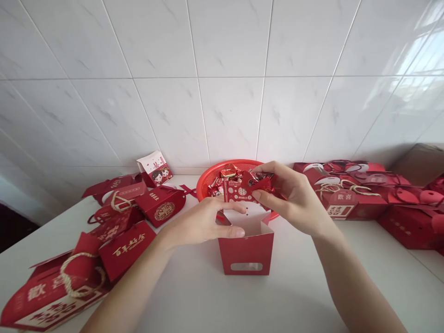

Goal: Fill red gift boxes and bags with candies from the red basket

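A red paper gift box point(245, 252) with an oval window in its front stands upright on the white table, its top flaps spread apart. My left hand point(199, 224) grips the box at its left upper edge, thumb along the front rim and index finger across the opening. Just above and behind the opening, my right hand point(293, 196) pinches shiny red-wrapped candy point(262, 180) between thumb and fingers. Part of that candy is hidden by the fingers. Behind the box, a red plastic basket point(205, 178) holds several wrapped candies point(229, 172).
Several red gift boxes point(161, 203) with rope handles crowd the left side of the table point(194, 300). More red boxes point(369, 206) are lined up at the right, near a brown carton point(418, 162). A white tiled wall point(229, 115) borders the table's back.
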Demonstrator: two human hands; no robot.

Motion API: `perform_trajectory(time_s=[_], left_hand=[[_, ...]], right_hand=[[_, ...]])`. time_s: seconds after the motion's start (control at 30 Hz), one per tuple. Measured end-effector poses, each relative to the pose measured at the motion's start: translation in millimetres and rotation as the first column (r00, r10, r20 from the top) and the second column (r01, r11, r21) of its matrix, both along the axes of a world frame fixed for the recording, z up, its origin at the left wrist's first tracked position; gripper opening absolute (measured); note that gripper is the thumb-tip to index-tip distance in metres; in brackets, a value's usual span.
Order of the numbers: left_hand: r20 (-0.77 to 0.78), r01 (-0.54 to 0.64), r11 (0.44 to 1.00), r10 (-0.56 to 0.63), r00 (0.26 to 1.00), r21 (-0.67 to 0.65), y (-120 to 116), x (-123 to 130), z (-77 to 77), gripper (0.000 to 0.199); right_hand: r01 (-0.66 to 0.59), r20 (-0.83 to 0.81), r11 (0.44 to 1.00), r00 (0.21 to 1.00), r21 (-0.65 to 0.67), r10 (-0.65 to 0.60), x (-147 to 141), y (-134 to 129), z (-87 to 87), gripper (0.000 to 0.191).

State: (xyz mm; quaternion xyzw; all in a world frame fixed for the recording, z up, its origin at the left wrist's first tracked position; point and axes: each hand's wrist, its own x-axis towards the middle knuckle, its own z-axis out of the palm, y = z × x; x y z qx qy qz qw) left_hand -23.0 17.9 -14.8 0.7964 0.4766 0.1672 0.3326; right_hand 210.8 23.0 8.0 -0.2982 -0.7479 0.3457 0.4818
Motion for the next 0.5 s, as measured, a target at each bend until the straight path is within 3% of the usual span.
perform_trajectory(time_s=[0.17, 0.3, 0.5], left_hand=[[0.095, 0.064, 0.998, -0.062, 0.994, -0.018, 1, 4, 2.9, 0.057], [0.200, 0.156, 0.988, -0.151, 0.968, -0.007, 2, 7, 6.0, 0.053], [0.136, 0.080, 0.997, -0.076, 0.988, -0.019, 5, 5, 3.1, 0.056]], right_hand=[[-0.028, 0.253, 0.997, 0.967, 0.071, 0.009, 19, -4, 7.9, 0.028], [-0.141, 0.441, 0.985, 0.894, 0.097, 0.085, 30, -5, 13.2, 0.033], [-0.228, 0.549, 0.965, 0.827, 0.127, 0.123, 42, -3, 14.6, 0.024]])
